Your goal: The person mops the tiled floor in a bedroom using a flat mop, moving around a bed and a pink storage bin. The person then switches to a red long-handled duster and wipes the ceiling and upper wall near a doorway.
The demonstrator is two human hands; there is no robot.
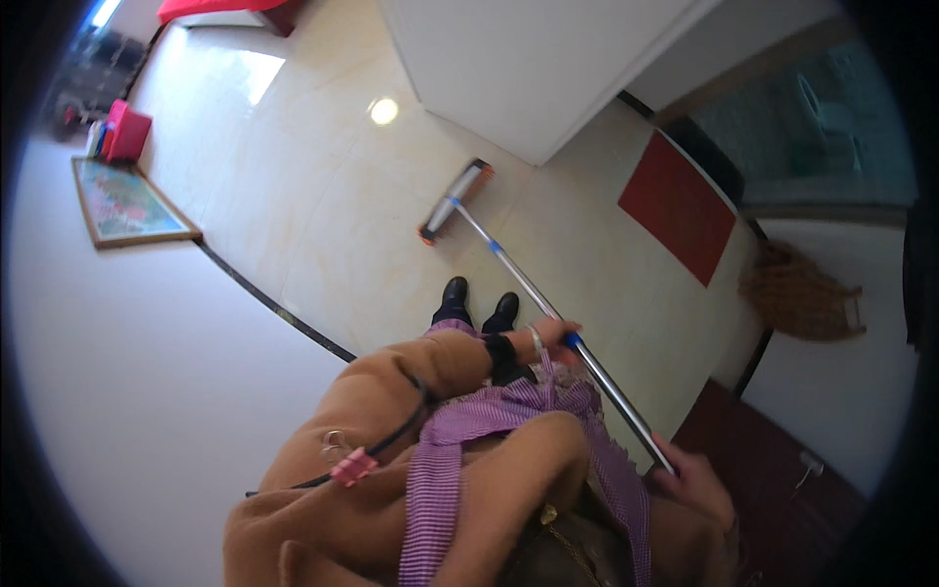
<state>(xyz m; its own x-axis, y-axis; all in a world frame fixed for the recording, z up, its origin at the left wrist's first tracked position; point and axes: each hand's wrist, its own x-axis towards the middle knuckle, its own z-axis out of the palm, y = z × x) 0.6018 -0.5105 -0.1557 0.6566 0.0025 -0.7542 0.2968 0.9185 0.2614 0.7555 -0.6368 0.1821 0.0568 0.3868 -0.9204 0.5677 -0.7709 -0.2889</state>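
A floor broom stretches diagonally before me, its steel pole (530, 287) running up to a wide head (455, 202) with orange-tipped ends on the tiled floor. Around the blue collar partway along the pole closes my left hand (552, 340), a bracelet on its wrist. My right hand (692, 475) grips the pole's upper end, near my right hip. I wear a brown coat and a purple striped apron (477, 411). Below me, my black shoes (455, 293) stand just short of the broom head.
A white wall corner (532, 132) juts out past the broom head. Right of it lies a red mat (678, 209) before a doorway. A brown woven item (799, 290) is by the right wall. Leftward, a framed picture (132, 202) leans near a pink bin (128, 132).
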